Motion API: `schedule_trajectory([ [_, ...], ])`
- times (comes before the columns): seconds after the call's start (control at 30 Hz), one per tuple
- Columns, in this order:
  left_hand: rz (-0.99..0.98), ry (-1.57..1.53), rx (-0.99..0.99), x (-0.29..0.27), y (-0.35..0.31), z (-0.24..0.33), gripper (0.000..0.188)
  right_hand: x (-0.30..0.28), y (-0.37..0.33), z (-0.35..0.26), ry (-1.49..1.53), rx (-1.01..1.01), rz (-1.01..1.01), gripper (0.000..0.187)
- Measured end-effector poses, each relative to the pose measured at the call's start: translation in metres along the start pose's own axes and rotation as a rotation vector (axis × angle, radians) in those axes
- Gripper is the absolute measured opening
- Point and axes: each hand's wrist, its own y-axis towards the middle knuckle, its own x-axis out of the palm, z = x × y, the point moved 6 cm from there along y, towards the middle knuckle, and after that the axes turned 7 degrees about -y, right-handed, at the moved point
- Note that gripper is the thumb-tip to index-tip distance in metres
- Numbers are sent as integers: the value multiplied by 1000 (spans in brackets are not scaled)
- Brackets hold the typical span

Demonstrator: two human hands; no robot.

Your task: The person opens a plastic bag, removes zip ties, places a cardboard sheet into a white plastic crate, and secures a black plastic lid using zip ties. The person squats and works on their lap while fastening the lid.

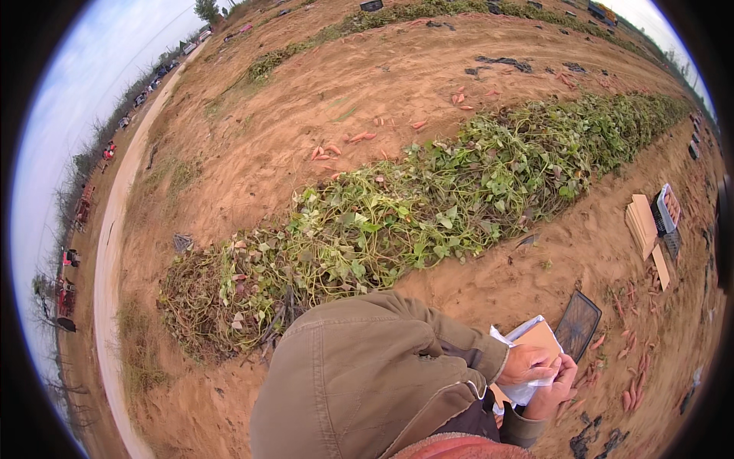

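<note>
My left hand (526, 364) and my right hand (552, 393) are close together at the lower right. Both have their fingers closed on a thin white liner sheet (523, 393), which looks like paper or plastic film. Beneath and beyond the hands, a tan cardboard sheet (538, 340) lies in a box with the white liner showing along its edges. The box itself is mostly covered by the liner and my hands. Beside it, a black plastic mesh crate or lid (578, 324) rests on the soil.
Sweet potatoes (636, 379) lie in rows on the right, with more (327, 152) past the green vine heap (397, 222). Cardboard sheets (642, 225) lean near a crate of sweet potatoes (670, 208). Black plastic scraps (589, 439) lie nearby. A pale track (115, 229) runs along the left.
</note>
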Motion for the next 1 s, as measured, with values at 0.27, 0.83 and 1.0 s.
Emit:
schedule_trajectory([
  [0.27,-423,-74,-84,-15,-3,22,53,17,-7,-28,-137,-47,-78,26],
  [0.83,-621,-476,-370,-13,-61,-1,48,6,-62,3,281,115,-230,26],
  [1.0,-608,-442,-336,-11,-61,-4,49,-9,-64,25,344,130,-285,20],
])
